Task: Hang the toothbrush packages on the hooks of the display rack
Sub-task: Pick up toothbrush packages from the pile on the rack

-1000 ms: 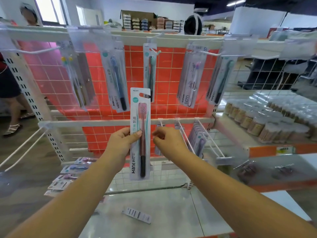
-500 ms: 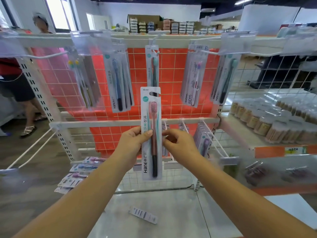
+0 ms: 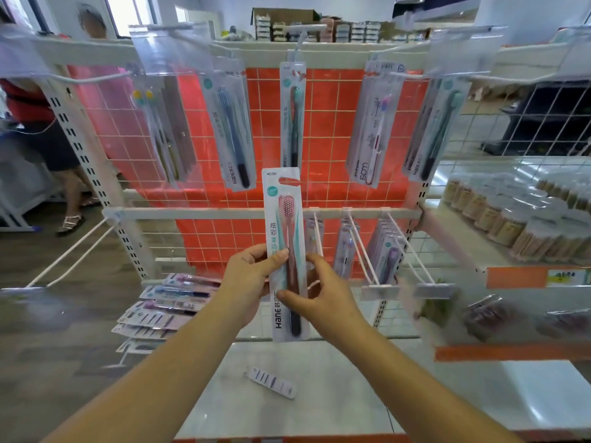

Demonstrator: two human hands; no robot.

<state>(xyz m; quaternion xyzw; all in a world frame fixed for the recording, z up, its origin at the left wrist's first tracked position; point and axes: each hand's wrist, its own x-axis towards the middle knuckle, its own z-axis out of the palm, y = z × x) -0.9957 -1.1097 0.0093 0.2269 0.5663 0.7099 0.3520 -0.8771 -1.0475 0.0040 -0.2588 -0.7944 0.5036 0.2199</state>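
Package [image 3: 285, 251], a Hane pink-bristle toothbrush card, is held upright in front of the display rack [image 3: 262, 213], hang slot at top and unhooked, just below the lone package on the top-row centre hook [image 3: 299, 36]. Left hand [image 3: 248, 282] pinches the card's left edge, thumb across the front. Right hand [image 3: 323, 295] grips the lower right side, thumb on the front and fingers curled behind. A two-handed hold probably keeps the floppy card straight so the slot can be lined up with a hook. Lower-row hooks [image 3: 358, 247] to the right already carry packages. More packages [image 3: 166, 308] lie stacked at lower left; one loose card [image 3: 270, 383] sits on the white surface [image 3: 319, 394].

Versus half a second ago: right hand has shifted from just touching the card's right edge to a full grip lower down; card stays upright, roughly same height.
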